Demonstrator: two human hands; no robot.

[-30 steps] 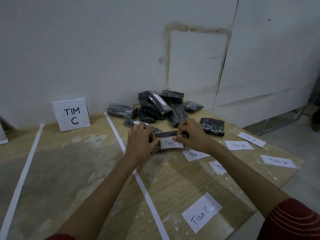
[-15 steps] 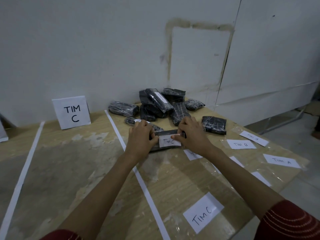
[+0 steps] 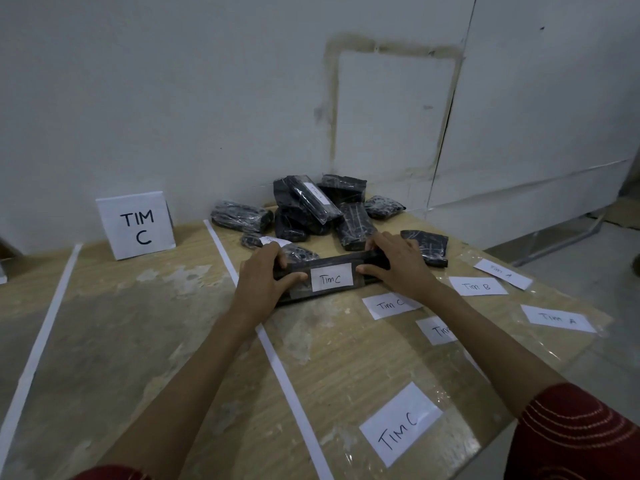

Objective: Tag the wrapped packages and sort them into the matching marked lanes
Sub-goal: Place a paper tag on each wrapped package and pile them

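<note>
Package (image 3: 304, 289) tagged "Tim C" — one, gripped at both ends.
Left hand (image 3: 266, 275) and right hand (image 3: 398, 265) curl fingers round it; its long axis runs left–right, mid-counter (image 3: 311, 358), before roughly nine piled packages (image 3: 304, 199); six loose tags (image 3: 478, 285) show.

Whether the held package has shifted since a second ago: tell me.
Yes, slightly left: the Tim C package has shifted toward the white tape line, away from the loose Tim C tag on the table.

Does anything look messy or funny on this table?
Yes. The black packages at the back sit in a jumbled heap, some leaning on others. The loose paper tags lie at different angles. The tabletop shows worn patches.
</note>
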